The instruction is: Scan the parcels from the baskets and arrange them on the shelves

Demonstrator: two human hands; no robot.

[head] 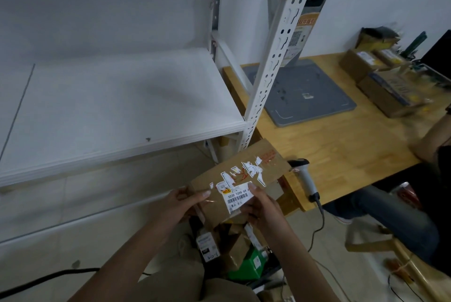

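A flat brown cardboard parcel [246,170] with a white barcode label and torn label scraps is held in front of me, tilted. My left hand [185,204] grips its near left corner, thumb on top. My right hand [261,206] holds its near right edge, thumb pressed on the barcode label. A grey handheld scanner [306,179] lies on the wooden table's corner just right of the parcel. Below my hands, a basket holds more parcels [234,250], one green. The white shelf [117,111] stands to my left with nothing on it.
A white perforated shelf post [268,62] rises beside the wooden table [341,140]. On the table stand a grey scanning stand [310,96] and cardboard boxes [380,74] at the far right. A seated person's legs [390,209] are at the right. Cables run over the floor.
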